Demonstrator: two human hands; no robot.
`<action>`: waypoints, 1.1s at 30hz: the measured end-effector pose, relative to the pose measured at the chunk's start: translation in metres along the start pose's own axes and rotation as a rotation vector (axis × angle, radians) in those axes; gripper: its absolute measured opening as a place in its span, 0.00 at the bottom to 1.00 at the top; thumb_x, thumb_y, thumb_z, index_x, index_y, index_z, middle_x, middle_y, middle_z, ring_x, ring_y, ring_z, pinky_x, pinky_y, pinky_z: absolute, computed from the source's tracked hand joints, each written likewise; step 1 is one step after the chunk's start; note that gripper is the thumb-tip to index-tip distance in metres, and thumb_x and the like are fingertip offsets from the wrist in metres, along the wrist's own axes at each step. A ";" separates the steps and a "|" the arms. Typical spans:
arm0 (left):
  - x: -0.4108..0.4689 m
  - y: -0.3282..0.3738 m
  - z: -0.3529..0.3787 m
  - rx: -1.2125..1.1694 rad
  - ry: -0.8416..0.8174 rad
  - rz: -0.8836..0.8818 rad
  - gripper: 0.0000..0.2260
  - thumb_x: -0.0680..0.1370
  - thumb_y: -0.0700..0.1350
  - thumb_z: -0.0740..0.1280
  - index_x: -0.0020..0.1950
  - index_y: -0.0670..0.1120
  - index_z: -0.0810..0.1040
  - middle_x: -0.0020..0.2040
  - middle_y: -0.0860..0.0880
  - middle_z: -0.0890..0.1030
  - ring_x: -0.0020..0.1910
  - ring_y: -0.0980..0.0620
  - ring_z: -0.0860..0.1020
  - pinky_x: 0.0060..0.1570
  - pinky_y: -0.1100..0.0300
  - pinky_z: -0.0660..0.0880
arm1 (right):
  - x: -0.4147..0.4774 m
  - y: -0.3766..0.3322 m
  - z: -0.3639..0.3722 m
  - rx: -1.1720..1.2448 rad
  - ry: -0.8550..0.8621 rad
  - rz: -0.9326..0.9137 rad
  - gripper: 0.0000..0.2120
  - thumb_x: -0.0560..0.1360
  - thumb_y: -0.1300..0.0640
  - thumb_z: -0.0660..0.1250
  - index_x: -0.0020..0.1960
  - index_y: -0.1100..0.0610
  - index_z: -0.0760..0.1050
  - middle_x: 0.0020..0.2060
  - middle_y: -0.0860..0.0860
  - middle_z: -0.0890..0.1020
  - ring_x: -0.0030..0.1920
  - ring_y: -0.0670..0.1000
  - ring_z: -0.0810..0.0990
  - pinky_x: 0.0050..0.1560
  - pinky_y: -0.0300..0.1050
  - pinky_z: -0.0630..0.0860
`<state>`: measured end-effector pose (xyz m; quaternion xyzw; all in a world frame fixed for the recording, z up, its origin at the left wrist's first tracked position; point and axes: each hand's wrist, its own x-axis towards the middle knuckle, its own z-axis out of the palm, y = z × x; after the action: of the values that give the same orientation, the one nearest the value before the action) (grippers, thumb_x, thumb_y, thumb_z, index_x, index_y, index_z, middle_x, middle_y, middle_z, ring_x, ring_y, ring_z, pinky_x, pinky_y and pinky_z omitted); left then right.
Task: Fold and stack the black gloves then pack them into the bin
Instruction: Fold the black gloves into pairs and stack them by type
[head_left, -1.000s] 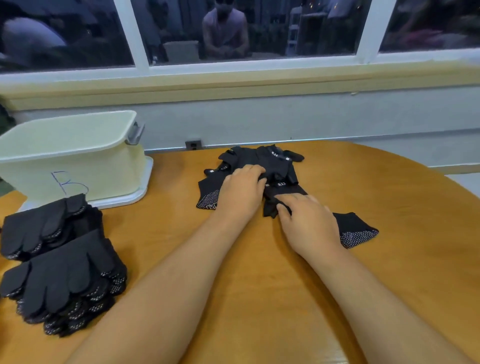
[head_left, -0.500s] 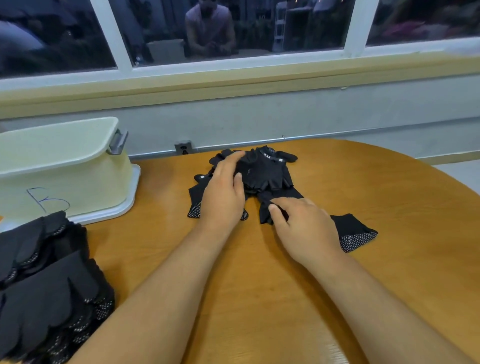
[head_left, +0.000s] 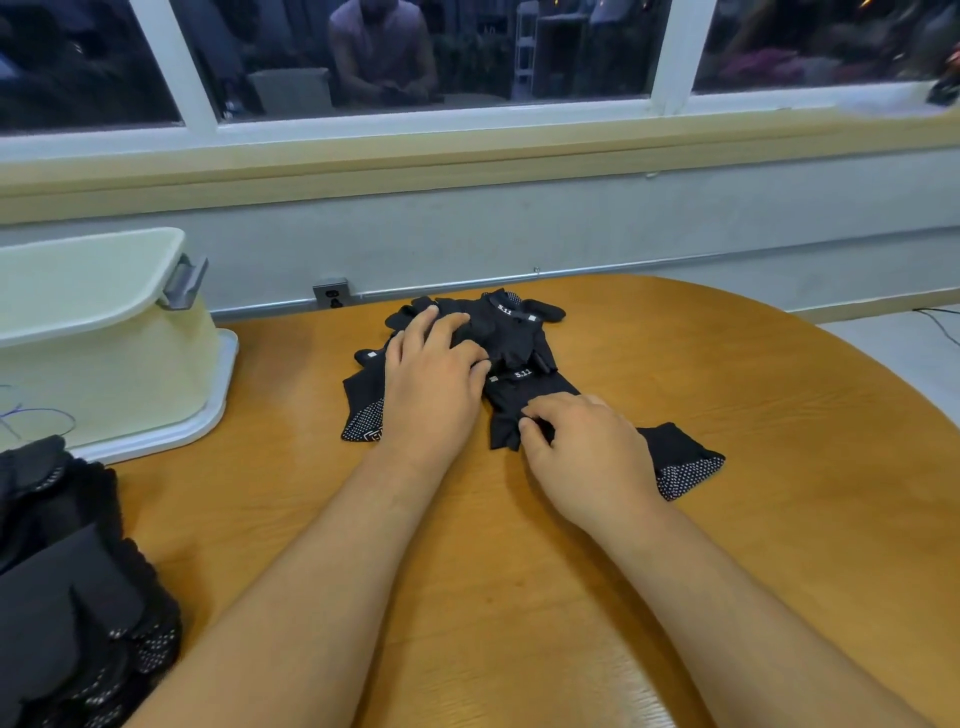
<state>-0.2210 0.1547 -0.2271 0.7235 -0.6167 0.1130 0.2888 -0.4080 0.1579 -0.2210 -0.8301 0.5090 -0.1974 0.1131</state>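
Note:
A loose pile of black gloves (head_left: 506, 338) with white-dotted palms lies at the middle of the wooden table (head_left: 727, 467). My left hand (head_left: 434, 384) rests flat on the pile's left part, fingers spread over the fabric. My right hand (head_left: 582, 447) pinches the near edge of one black glove (head_left: 535, 395) between thumb and curled fingers; that glove's dotted cuff end (head_left: 685, 467) sticks out to the right of my hand. A neat stack of folded black gloves (head_left: 67, 597) sits at the near left. The cream bin (head_left: 104, 332) stands at the far left.
The bin rests on its white lid or tray (head_left: 208, 415), with a grey handle (head_left: 184, 283) at its right end. A wall with a power outlet (head_left: 331, 293) and a window sill runs behind the table. The table's rounded edge curves away on the right.
My left hand slid forward over the pile and flattened onto it. My right hand's fingers curled tighter onto the near glove's edge. The view shifted right, so the stack sits further left.

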 end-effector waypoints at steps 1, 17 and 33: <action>0.000 0.002 -0.002 -0.052 0.031 0.013 0.09 0.85 0.52 0.66 0.58 0.54 0.86 0.76 0.53 0.75 0.82 0.47 0.60 0.79 0.41 0.60 | 0.000 0.001 0.000 0.018 0.015 -0.004 0.16 0.86 0.44 0.59 0.67 0.43 0.80 0.63 0.39 0.83 0.65 0.47 0.75 0.59 0.49 0.75; -0.034 0.031 -0.067 -0.971 0.019 0.040 0.06 0.80 0.37 0.58 0.45 0.41 0.71 0.39 0.43 0.70 0.39 0.47 0.68 0.41 0.54 0.65 | -0.007 -0.003 -0.031 0.790 0.257 -0.108 0.41 0.76 0.54 0.80 0.81 0.39 0.63 0.64 0.35 0.80 0.68 0.39 0.77 0.64 0.36 0.75; -0.085 -0.022 -0.080 -0.605 -0.085 -0.454 0.12 0.83 0.54 0.69 0.44 0.51 0.85 0.35 0.49 0.84 0.36 0.52 0.79 0.40 0.51 0.75 | -0.020 -0.020 -0.010 0.972 -0.101 0.027 0.09 0.83 0.46 0.71 0.63 0.43 0.81 0.40 0.49 0.87 0.40 0.49 0.84 0.42 0.49 0.80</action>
<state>-0.2031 0.2709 -0.2130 0.7278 -0.4576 -0.1711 0.4812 -0.4041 0.1848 -0.2083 -0.6831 0.3623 -0.3702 0.5148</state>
